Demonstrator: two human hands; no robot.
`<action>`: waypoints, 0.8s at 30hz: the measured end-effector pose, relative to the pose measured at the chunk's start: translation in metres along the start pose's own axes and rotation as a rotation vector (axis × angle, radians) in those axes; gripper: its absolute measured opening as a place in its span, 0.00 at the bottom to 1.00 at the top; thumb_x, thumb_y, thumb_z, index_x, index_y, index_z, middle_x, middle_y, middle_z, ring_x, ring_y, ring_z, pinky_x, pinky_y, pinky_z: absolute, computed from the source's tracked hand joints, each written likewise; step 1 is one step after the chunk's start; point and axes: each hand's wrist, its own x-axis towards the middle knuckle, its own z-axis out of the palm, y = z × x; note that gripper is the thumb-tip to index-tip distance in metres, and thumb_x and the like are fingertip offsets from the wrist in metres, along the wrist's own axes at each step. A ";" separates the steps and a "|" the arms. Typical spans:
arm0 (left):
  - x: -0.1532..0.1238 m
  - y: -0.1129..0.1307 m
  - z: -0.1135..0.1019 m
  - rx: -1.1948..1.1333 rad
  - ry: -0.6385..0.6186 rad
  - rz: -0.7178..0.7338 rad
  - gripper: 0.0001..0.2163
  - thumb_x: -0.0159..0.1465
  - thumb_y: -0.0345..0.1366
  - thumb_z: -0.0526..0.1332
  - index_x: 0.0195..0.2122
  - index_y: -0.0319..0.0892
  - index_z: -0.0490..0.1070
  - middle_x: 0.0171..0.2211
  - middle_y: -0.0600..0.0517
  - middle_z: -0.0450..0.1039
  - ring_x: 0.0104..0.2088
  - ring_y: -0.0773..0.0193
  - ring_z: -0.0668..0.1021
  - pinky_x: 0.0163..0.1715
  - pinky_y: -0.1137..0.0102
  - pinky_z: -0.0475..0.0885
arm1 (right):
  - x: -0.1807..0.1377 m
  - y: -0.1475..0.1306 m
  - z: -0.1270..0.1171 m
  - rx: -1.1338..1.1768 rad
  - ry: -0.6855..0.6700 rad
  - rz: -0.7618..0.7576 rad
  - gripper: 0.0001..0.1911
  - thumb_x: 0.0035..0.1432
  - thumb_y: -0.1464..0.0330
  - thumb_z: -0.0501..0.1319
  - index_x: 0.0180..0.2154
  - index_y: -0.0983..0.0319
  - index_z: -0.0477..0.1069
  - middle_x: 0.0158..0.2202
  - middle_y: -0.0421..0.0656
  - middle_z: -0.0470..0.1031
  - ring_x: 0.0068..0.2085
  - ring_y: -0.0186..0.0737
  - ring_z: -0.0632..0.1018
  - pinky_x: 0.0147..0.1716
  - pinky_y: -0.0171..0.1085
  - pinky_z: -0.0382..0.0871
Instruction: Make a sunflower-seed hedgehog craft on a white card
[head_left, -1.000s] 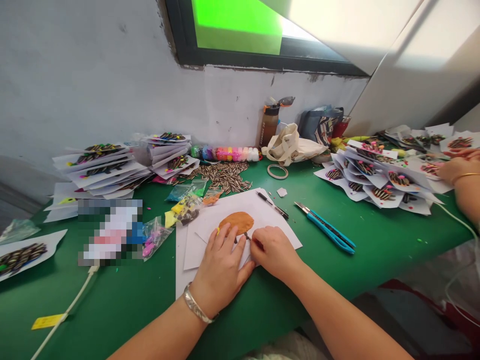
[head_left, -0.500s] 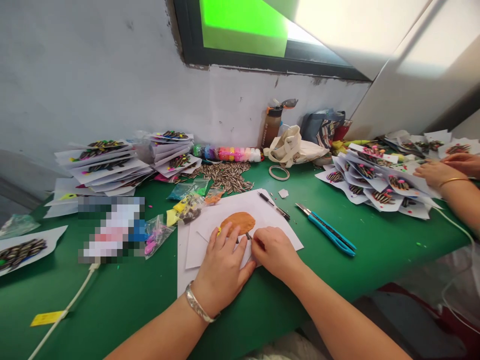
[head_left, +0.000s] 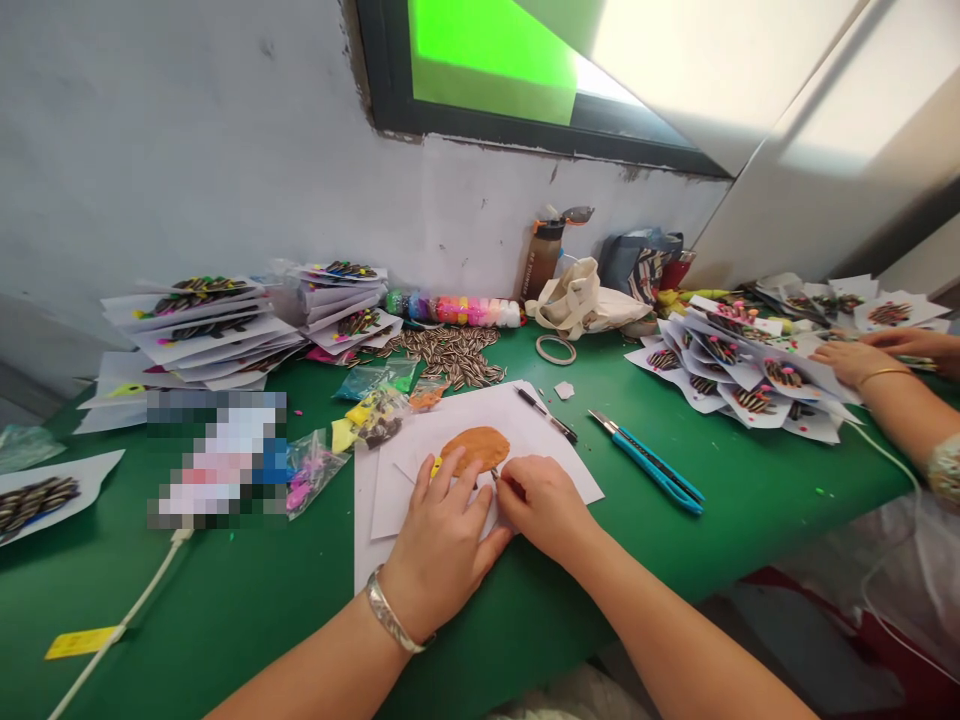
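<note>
A flat orange oval of modelling clay (head_left: 476,449) lies on white paper (head_left: 390,515), with a small yellow bit (head_left: 436,466) at its left edge. My left hand (head_left: 448,540) rests flat on the paper below the oval, fingers spread, the fingertips reaching the oval's lower left. Beside it, my right hand (head_left: 544,505) is closed in a pinch at the oval's lower right edge. A small dark piece (head_left: 494,475) shows at its fingertips; whether it is clay or a seed I cannot tell. Another dark bit is partly hidden between my left fingers.
Behind the paper lie a heap of striped sunflower seeds (head_left: 454,355) and bags of clay (head_left: 379,415). A pen (head_left: 546,412) and a blue utility knife (head_left: 649,462) are to the right. Stacks of seed-decorated cards (head_left: 202,330) stand left and right. A co-worker's hands (head_left: 847,362) are at far right.
The view has shifted slightly. My left hand stays nearly in place on the paper, while the right fingertips have moved very little at the oval's edge.
</note>
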 end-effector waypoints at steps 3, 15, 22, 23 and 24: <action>-0.001 0.000 0.000 -0.009 -0.008 -0.007 0.17 0.67 0.43 0.55 0.51 0.41 0.73 0.55 0.42 0.71 0.62 0.42 0.64 0.60 0.41 0.57 | 0.001 -0.005 0.002 -0.047 -0.025 0.008 0.10 0.57 0.73 0.56 0.24 0.61 0.66 0.24 0.40 0.72 0.28 0.36 0.69 0.32 0.35 0.54; -0.004 -0.001 0.004 -0.057 0.013 -0.022 0.19 0.66 0.44 0.57 0.52 0.39 0.72 0.53 0.42 0.73 0.61 0.42 0.64 0.60 0.42 0.57 | 0.004 -0.010 0.007 -0.134 -0.026 0.066 0.10 0.56 0.71 0.57 0.23 0.61 0.66 0.23 0.40 0.72 0.27 0.37 0.70 0.31 0.35 0.54; -0.006 -0.001 0.006 -0.068 0.021 -0.036 0.18 0.65 0.43 0.58 0.52 0.39 0.72 0.53 0.42 0.73 0.61 0.42 0.64 0.60 0.41 0.57 | 0.007 -0.014 0.004 -0.102 -0.008 0.110 0.10 0.54 0.73 0.57 0.21 0.61 0.64 0.21 0.40 0.71 0.25 0.35 0.69 0.28 0.35 0.52; -0.006 -0.001 0.005 -0.071 0.019 -0.038 0.18 0.65 0.44 0.58 0.52 0.39 0.72 0.54 0.42 0.73 0.61 0.42 0.64 0.61 0.41 0.56 | 0.007 -0.014 0.005 -0.088 0.003 0.106 0.10 0.54 0.73 0.57 0.21 0.61 0.63 0.21 0.39 0.70 0.25 0.35 0.68 0.28 0.35 0.52; -0.006 -0.001 0.005 -0.074 0.017 -0.041 0.18 0.66 0.44 0.57 0.52 0.40 0.72 0.54 0.43 0.72 0.62 0.43 0.64 0.61 0.42 0.56 | 0.007 -0.013 0.005 -0.065 0.018 0.102 0.11 0.53 0.73 0.56 0.20 0.61 0.63 0.20 0.39 0.70 0.24 0.35 0.68 0.27 0.34 0.52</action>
